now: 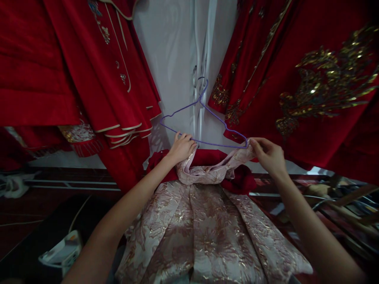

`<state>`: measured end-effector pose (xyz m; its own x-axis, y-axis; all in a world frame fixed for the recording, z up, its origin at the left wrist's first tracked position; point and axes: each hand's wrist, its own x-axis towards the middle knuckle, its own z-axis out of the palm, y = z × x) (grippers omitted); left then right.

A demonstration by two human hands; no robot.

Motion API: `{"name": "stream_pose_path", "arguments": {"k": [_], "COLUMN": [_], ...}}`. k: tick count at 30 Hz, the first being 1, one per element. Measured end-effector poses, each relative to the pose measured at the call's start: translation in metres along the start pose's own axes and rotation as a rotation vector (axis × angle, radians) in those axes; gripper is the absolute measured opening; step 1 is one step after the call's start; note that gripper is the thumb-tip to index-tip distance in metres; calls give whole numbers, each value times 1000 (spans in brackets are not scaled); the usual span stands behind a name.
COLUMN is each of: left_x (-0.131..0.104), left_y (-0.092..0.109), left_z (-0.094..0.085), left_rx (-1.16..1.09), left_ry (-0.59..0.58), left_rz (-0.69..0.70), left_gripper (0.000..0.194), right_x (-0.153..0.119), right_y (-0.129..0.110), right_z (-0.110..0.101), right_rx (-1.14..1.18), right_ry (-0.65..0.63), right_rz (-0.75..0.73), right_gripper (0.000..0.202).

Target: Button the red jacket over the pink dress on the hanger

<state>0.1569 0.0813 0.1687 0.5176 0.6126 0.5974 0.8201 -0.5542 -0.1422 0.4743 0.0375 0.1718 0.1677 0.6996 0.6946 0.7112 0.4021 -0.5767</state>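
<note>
Our right grip pinches the brocade dress at the right corner of the purple hanger — our left grip, grasping the dress's other side, sits inward of the left corner.

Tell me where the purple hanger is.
In the head view, the purple hanger is just above centre, its lower edge at the left hand, its right corner beside the right hand.

Black flat surface at lower left, white plastic device lying on it, thin pale cord running across it — dark reddish floor beyond, another pale cord there, objects at right too dim to tell.
</note>
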Motion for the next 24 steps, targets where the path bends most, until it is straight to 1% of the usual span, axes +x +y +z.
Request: {"name": "stream_pose_path", "arguments": {"k": [3, 6, 10, 15, 20, 22, 24], "left_x": [0, 0, -1, 1, 1, 2, 3], "left_y": [3, 1, -1, 0, 0, 2, 6], "left_z": [-5, -7, -3, 1, -1, -3, -5], "left_rx": [33, 61, 88, 102, 76, 58, 41], "left_ry": [-20, -29, -39, -57, -81, -83, -77], "left_rz": [6, 1, -8, -18, -18, -15, -11], "left_gripper": [31, 30, 30, 32, 32, 32, 33], "right_x": [-1, -3, -5, -7, -8, -3, 7], "right_y": [-5, -3, 0, 0, -4, -10, -18], "right_z": [-2, -5, -9, -11, -10, -8, -3], "right_rx": [-75, -93, -61, -56, -69, -115, -170], "right_ry": [43, 45, 12, 44, 61, 74, 81], "right_rz": [27, 65, 94, 103, 80, 61, 3], "right_gripper": [33, 31, 32, 34, 35, 33, 31]}}
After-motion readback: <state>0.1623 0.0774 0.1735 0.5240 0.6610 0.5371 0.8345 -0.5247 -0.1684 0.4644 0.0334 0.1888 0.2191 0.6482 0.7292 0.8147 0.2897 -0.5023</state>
